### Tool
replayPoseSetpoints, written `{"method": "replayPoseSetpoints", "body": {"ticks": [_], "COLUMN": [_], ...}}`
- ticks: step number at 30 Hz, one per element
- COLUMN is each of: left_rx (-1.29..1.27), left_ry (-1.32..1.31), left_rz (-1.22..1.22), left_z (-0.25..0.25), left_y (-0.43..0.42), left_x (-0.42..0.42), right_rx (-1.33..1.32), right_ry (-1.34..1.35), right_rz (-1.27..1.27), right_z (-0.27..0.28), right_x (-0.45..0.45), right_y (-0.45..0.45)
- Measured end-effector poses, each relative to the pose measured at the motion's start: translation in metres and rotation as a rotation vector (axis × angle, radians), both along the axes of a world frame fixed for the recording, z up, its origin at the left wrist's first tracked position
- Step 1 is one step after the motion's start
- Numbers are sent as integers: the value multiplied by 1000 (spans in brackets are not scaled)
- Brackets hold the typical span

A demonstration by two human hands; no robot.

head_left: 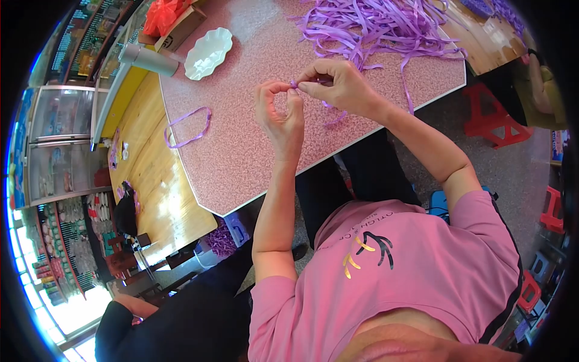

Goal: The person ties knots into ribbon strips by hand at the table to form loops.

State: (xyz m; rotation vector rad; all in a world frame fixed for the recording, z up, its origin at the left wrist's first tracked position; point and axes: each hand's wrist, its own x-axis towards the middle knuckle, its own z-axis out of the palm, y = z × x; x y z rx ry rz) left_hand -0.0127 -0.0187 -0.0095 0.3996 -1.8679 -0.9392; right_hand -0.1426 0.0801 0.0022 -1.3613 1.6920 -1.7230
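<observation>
Over the pink speckled table (235,151), my left hand (280,111) and my right hand (341,89) meet fingertip to fingertip. Both pinch a purple ribbon (294,84), bunched small between the fingers, perhaps at a knot. Part of the ribbon hangs below my right hand; the rest is hidden by the fingers. Just beyond my right hand lies a large heap of purple ribbons (368,27), with loose ends trailing toward the table's near edge. A single looped purple ribbon (208,123) rests to the left of my left hand.
A white scalloped dish (208,54), a grey tumbler (148,59) and a cardboard box (180,27) with a red plastic bag (163,15) are at the far left. A wooden table (160,181) adjoins on the left. Other people sit at both sides. A red stool (491,117) stands right.
</observation>
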Motion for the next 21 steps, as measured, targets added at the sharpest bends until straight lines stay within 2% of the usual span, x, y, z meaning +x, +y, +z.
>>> {"method": "replayPoseSetpoints", "body": {"ticks": [4, 9, 16, 18, 19, 21], "left_rx": [29, 87, 138, 149, 153, 158], "left_ry": [-48, -68, -72, -84, -70, -55], "left_rz": [-8, -19, -35, -44, -47, -46], "left_z": [2, -2, -6, -6, -7, -7], "left_y": [2, 2, 0, 0, 1, 1], "left_x": [1, 0, 0, 0, -1, -1], "right_rx": [-17, 128, 146, 6, 5, 134], "right_ry": [-44, 17, 39, 201, 201, 150], "right_rz": [23, 15, 88, -2, -2, 9], "right_z": [1, 8, 12, 9, 10, 15], "right_x": [-3, -5, -9, -7, -7, -6], "right_y": [2, 5, 11, 9, 9, 11]}}
